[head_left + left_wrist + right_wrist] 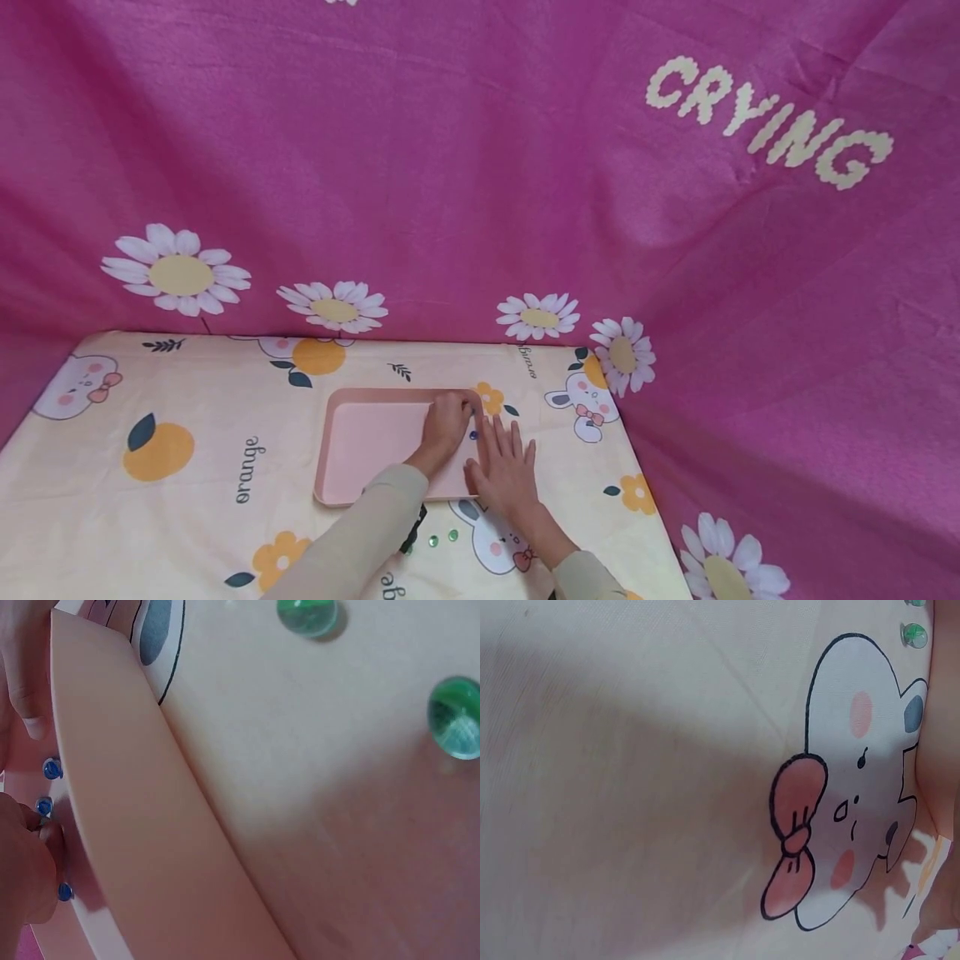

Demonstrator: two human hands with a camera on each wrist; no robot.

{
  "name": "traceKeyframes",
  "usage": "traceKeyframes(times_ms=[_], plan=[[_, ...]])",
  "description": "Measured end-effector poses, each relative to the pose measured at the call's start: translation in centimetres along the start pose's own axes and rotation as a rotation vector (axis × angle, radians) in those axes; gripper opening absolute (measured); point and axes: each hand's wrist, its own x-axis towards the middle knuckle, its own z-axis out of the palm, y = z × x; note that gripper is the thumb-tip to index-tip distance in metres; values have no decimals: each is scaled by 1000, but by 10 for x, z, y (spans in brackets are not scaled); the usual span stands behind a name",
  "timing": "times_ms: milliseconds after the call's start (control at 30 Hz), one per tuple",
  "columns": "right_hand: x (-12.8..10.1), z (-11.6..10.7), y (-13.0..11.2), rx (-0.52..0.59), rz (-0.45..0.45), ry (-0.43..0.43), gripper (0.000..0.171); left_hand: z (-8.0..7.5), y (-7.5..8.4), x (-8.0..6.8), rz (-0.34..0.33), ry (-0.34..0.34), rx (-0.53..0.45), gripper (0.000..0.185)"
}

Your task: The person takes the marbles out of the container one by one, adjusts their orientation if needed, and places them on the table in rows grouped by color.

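- Nearest the head camera are two cream sleeves, low in the frame, reaching forward over the table.
- The left hand (445, 431) lies curled over the right end of a pink tray (360, 442), fingers bent down at the tray's inner right side; the left wrist view shows its fingertips bunched among small blue beads (45, 805) on the tray floor, seemingly pinching one, though the grip itself is not plain.
- The right hand (504, 468) rests flat with fingers straight and slightly spread, holding nothing, pressed on the cloth and the tray's right edge, just beside the left hand.
- The tray sits in the middle of the table, on a pale yellow cloth (187, 500) printed with oranges, bunnies and the word "orange".
- A magenta drape (480, 167) with white daisies and the word "CRYING" closes in the back and right side of the table.
- Only the left wrist view shows the blue beads clearly; the head view gives just one dark dot by the fingers.
- Two green glass marbles (306, 615) lie on the cloth near the tray's near edge; they show large in the left wrist view, tiny in the others.
- The right wrist view shows mostly cloth and a printed bunny (855, 795) with a red bow, hardly any hand.
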Motion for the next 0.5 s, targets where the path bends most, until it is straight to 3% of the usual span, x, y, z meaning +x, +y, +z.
traceKeyframes(times_ms=[267,500], plan=[[0,-2,0,1,1,4,73,1,3,1,-18,-19,-10,25],[-1,0,0,-2,-4,12,72,-1,1,-3,37,-21,-16,27]])
